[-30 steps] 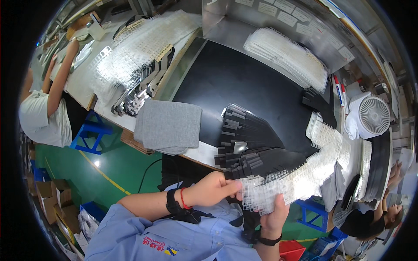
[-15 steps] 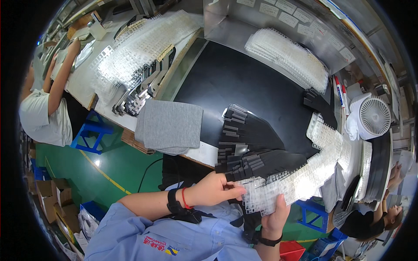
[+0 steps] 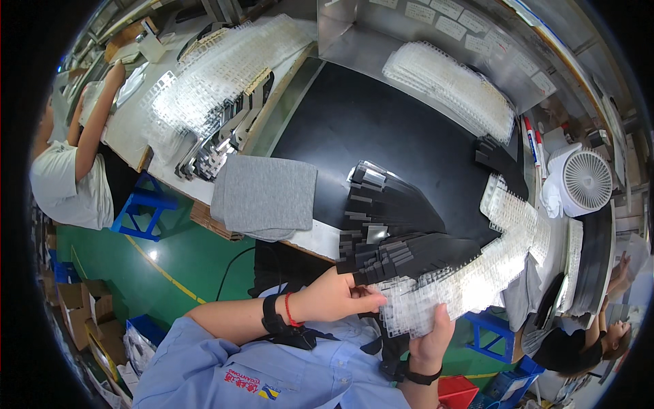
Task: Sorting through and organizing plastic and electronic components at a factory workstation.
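A white translucent perforated sheet is held near the table's front edge, at the end of a long fanned row of like sheets. My left hand pinches its left edge between thumb and fingers. My right hand grips its lower right part, thumb on top and the other fingers hidden beneath. Just beyond my hands lie fanned black strips with stepped ends, and a second fan of black strips spreads behind them.
Folded grey cloth sits at the table's left. Stacked translucent sheets stand along the back wall. On the right are a white fan and red and blue markers. A co-worker works at far left, another at far right.
Almost nothing differs. Both hands keep their hold on the sheet with only a very slight shift.
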Available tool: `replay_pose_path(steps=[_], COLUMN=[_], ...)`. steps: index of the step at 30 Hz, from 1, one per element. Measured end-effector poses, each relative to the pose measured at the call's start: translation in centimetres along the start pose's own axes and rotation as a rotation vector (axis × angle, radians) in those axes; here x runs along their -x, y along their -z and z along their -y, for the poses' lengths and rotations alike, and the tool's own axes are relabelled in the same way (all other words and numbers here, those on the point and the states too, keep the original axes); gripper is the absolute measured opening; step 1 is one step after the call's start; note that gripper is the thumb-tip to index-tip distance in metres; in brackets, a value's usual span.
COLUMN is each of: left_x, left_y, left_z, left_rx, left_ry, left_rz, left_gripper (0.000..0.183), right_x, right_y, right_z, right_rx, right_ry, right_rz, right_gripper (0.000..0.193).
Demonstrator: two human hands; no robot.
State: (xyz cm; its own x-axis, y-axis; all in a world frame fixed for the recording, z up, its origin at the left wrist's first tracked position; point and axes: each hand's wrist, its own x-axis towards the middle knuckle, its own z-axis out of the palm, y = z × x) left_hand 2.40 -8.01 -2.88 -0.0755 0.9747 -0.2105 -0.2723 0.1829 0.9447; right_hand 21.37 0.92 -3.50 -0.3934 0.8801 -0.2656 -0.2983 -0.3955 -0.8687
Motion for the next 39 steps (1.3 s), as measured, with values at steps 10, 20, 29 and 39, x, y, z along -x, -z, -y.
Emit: replay_pose_path(steps=[10, 20, 29, 39], left_x=[0.0, -0.2, -0.2, -0.1], left_y=[-0.6, -0.9, -1.0, -0.9], left_z=[-0.1, -1.1, -1.1, -0.9], left_rx=[0.195, 0.132, 0.05, 0.065], left_ry=[0.027, -0.038, -0.045, -0.064], left_rz=[-0.016, -0.021, -0.073, -0.088], left_gripper=[0.015, 0.009, 0.02, 0.016], right_x=[0.3, 0.2, 0.3, 0.1], right_y=[1.2, 1.5, 2.1, 1.9], right_z=[-0.9, -1.0, -1.3, -0.6], right_rx=[-0.121, -0.077, -0.109, -0.046], right_ry=[-0.043, -0.021, -0.034, -0.014], right_rz=[0.027, 0.061, 0.076, 0.094], right_gripper=[0.051, 0.055, 0.058, 0.06])
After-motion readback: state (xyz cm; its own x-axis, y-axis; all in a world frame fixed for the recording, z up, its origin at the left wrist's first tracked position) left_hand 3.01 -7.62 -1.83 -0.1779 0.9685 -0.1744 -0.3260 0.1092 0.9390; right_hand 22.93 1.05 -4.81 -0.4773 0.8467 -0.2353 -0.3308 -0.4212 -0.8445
